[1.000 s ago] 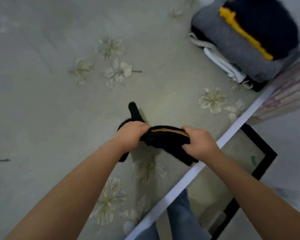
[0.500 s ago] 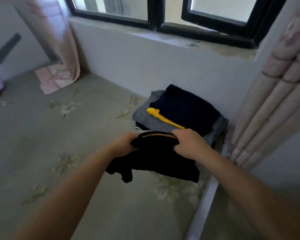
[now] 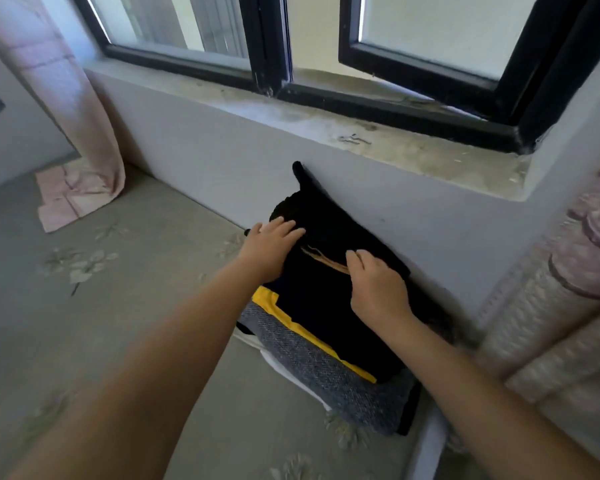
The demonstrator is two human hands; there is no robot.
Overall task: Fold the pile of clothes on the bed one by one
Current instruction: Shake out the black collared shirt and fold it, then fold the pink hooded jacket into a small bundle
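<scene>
Head view: black garment (image 3: 329,223) set on the folded stack (image 3: 326,362).
Left hand (image 3: 269,249) presses it flat, fingers straight; right hand (image 3: 378,289) pinches its edge. Best square the edges before letting go.

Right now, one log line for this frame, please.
step: stacking | black garment: on stack by wall | left hand: flat on it | right hand: fingers curled on it
</scene>
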